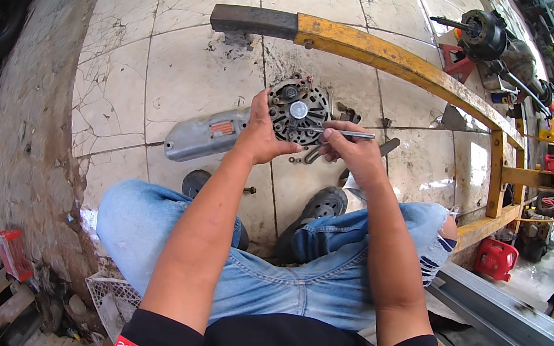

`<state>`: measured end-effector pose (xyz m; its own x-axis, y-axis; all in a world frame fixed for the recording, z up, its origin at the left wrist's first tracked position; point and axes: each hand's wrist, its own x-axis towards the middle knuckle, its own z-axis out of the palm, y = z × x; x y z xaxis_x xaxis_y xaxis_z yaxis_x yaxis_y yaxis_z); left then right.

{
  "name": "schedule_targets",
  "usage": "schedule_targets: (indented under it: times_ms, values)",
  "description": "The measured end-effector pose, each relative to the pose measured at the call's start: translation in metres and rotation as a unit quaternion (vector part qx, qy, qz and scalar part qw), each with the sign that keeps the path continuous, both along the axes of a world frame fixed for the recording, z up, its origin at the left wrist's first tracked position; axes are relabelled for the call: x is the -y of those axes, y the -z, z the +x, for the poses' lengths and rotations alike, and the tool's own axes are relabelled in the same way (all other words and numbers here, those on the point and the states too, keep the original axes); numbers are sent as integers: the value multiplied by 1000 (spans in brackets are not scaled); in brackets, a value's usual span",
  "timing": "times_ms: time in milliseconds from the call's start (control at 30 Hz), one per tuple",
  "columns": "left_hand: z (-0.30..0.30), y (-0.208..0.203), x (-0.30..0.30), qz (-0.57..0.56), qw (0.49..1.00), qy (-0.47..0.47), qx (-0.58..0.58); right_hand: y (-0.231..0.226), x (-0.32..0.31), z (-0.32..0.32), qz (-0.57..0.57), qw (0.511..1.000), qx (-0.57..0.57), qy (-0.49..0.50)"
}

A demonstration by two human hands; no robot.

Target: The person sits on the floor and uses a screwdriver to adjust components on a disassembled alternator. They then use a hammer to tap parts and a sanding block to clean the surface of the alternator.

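A round, slotted metal alternator lies on the tiled floor before me, a silvery disc at its centre. My left hand is spread around its left and near edge, thumb along the near rim. In my right hand is a slim metal rod-shaped tool, pinched between the fingers. It lies nearly level, and its left end reaches the alternator's face; whether it touches a fastener I cannot tell. A grey metal cover with an orange label rests left of the alternator, partly behind my left hand.
Over the far side stretches a yellow steel beam with a dark end, joined to a frame at right. Loose dark metal pieces lie right of the alternator. A small bolt sits near my shoes. A red container stands at right.
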<state>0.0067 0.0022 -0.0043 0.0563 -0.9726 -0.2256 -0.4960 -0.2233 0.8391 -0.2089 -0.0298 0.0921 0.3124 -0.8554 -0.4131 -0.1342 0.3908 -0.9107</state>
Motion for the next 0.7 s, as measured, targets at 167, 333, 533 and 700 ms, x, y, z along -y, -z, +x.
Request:
schedule_targets:
  times_ms: [167, 333, 533, 700]
  values:
    - [-3, 7, 0, -20, 1000, -1, 1, 0, -5, 9, -29, 999, -20, 1]
    - [-5, 2, 1, -45, 999, -1, -5, 15, 12, -14, -37, 991, 13, 132]
    - [-3, 3, 1, -32, 999, -2, 0, 7, 0, 7, -45, 995, 40, 76]
    - [-5, 1, 1, -30, 999, 2, -18, 20, 13, -15, -28, 988, 17, 153]
